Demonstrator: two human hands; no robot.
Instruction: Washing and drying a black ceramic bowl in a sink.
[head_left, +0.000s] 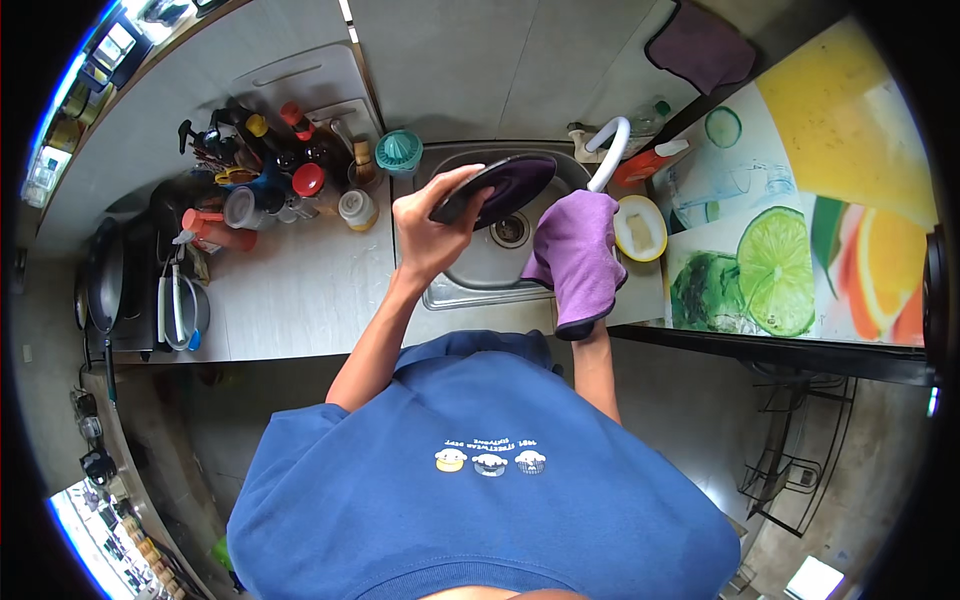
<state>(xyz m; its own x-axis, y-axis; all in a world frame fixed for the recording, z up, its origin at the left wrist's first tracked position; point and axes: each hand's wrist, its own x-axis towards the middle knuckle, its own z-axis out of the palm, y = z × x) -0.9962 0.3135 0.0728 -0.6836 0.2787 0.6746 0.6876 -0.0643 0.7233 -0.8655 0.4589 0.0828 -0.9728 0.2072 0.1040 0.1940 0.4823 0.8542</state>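
Observation:
In my left hand (433, 231) I grip a dark, glossy round plate (521, 189) by its near-left edge. The plate is tilted on its side above the stainless steel sink (480, 283), with fingers on one face and the thumb on the other. A purple cloth with dark edging (576, 251) covers my right hand (591, 334), so only the wrist area shows and the fingers are hidden. Cloth and plate are apart, with the sink drain (510, 229) visible between them.
A white curved faucet (616, 150) rises behind the cloth. Right of the sink stand a yellow-rimmed dish (641, 229) and a red-orange bottle (645, 163). On the left counter are a teal citrus juicer (399, 151), a lidded jar (358, 210), several bottles and a frying pan (106, 277).

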